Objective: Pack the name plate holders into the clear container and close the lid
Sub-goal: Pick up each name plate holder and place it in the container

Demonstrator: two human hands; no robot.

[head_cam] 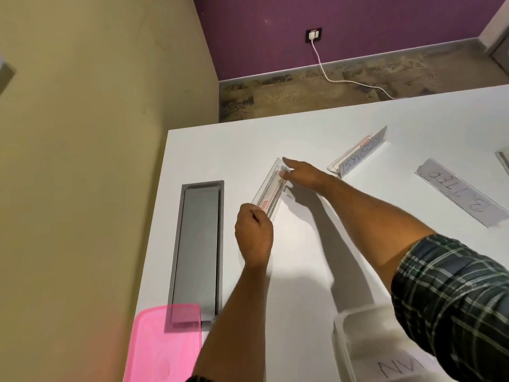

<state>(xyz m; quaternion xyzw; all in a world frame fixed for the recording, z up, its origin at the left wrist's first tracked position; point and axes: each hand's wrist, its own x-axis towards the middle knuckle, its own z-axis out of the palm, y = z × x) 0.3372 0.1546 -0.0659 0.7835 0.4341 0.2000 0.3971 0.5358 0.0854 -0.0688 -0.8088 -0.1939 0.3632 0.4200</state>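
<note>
A: Nearest, at six o'clock, what do you see?

B: A checked sleeve (451,304) on the right arm, and under it the clear container (358,340), open, cut off by the bottom edge. A holder lettered "NV" (396,366) lies inside it. The pink lid (162,346) sits at seven o'clock, hanging over the white table's (316,271) left edge and covering the near end of a grey hatch (197,249) set into the top.

A: How much room is there?

B: The table's left edge runs from seven up to eleven o'clock, its far edge across twelve to two. Bare white surface lies between the container and the hands, and between the hands and the far edge.

A: The hands?

B: Both are on one clear holder (271,186) near the centre. The left hand (253,232) pinches its near end, fingers curled tight. The right hand (301,173) lies at its far end, fingers mostly straight; I cannot tell whether it grips or only touches.

A: Count the holders.

B: Four certain: the held one, the one in the container, one standing at one o'clock (358,155), one lying flat at three o'clock (460,191). A sliver at the right edge is too cut off to name.
</note>
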